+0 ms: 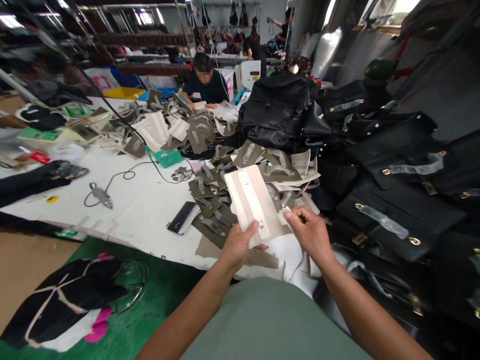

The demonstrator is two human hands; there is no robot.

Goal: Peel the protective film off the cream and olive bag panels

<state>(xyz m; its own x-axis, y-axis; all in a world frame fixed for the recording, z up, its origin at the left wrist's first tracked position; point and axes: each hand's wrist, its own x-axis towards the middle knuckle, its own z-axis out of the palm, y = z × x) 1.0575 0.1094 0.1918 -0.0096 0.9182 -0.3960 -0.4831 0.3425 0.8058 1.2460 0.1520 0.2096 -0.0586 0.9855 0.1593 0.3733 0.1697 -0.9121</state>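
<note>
My left hand point(240, 244) grips the lower edge of a beige bag panel point(238, 199), thumb on top and fingers beneath. A pale strip point(255, 200) runs down the panel, with a small square patch and a metal stud near its lower end. Just right of the panel, my right hand point(312, 231) is closed in a pinch on a small white piece point(283, 215). Whether that piece touches the panel I cannot tell. Around both hands lie olive-grey panels point(219, 217) with plastic-wrapped handles and gold rings.
Black handbags point(390, 215) are piled at the right, beside a large black bag point(277, 110). On the white table point(138, 220) lie a black booklet point(183, 218), a grey corded tool point(101, 196) and a green sheet point(168, 158). Across the table sits a co-worker point(210, 87).
</note>
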